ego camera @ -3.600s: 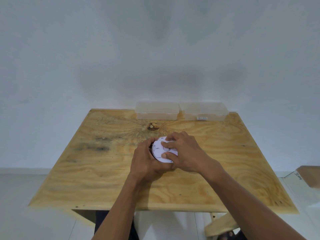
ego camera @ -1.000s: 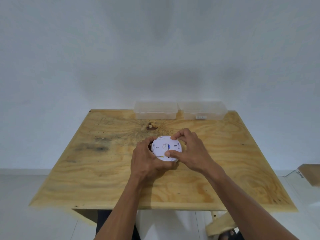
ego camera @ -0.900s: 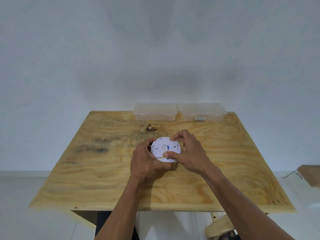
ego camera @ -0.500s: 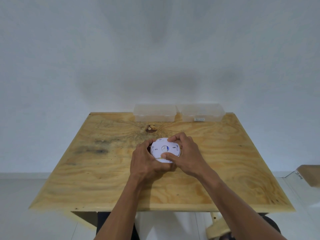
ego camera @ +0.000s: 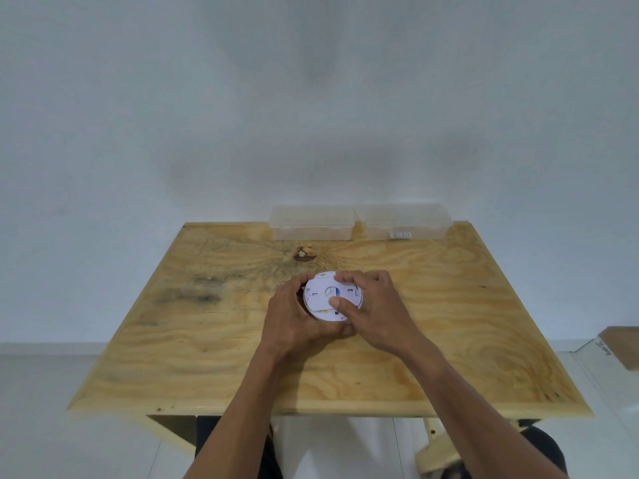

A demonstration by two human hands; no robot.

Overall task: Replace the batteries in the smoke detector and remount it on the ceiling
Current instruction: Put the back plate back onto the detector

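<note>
A round white smoke detector [ego camera: 320,294] is held just above the middle of the wooden table [ego camera: 207,340], its flat back plate facing up with slots and a small blue mark near the centre. My left hand [ego camera: 294,319] cups its left side and underside. My right hand [ego camera: 375,311] grips the back plate from the right, with the fingers over the far rim and the thumb pressed near the plate's centre. The detector's lower body is mostly hidden by both hands. No batteries are visible.
Two clear lidded plastic boxes [ego camera: 313,223] [ego camera: 404,221] stand side by side at the table's far edge against the white wall. A dark knot [ego camera: 304,254] marks the wood beyond the detector. A cardboard box [ego camera: 622,345] sits on the floor at right.
My right hand has shifted its grip on the back plate, the thumb moving toward the centre and the plate's markings turning slightly. The left hand has kept its hold.
</note>
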